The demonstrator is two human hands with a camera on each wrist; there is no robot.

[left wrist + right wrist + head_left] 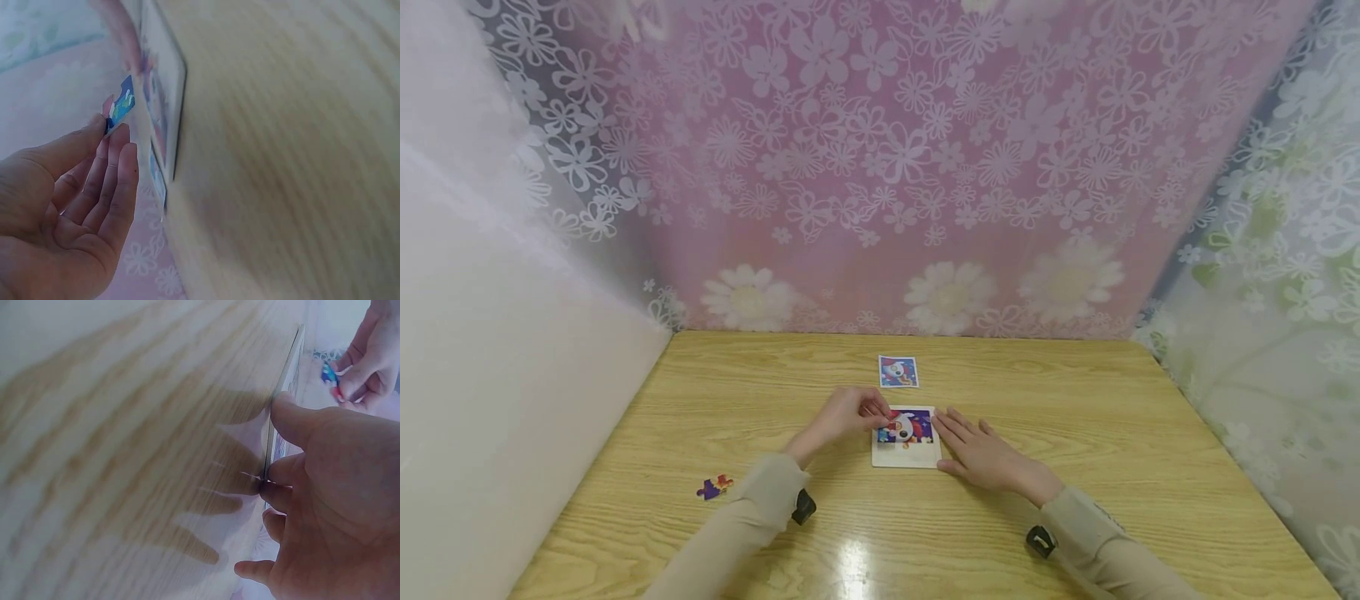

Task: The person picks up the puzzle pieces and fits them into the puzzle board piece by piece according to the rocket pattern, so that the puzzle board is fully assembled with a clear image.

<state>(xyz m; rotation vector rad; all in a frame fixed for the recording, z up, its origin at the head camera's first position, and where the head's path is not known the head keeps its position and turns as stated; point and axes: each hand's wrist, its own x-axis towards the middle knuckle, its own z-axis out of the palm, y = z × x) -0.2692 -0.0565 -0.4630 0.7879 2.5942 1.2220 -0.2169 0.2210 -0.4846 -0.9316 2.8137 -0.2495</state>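
My left hand (854, 412) pinches a jigsaw piece (122, 105) between thumb and fingertips, raised just above the puzzle board's left side. Blue, green and a bit of red show on that piece in the left wrist view. The square puzzle board (907, 455) lies flat on the table, its upper part filled with a purple and red picture and its lower strip bare and pale. Along the board's right edge rests my right hand (988, 454), fingers extended and touching the rim. In the right wrist view its thumb and fingers (286, 472) meet that edge.
A small reference picture card (898, 372) lies just beyond the board. Loose purple and orange puzzle pieces (714, 487) sit on the wooden table (1045, 392) at the left. A flowered curtain (880, 167) hangs behind the table's far edge.
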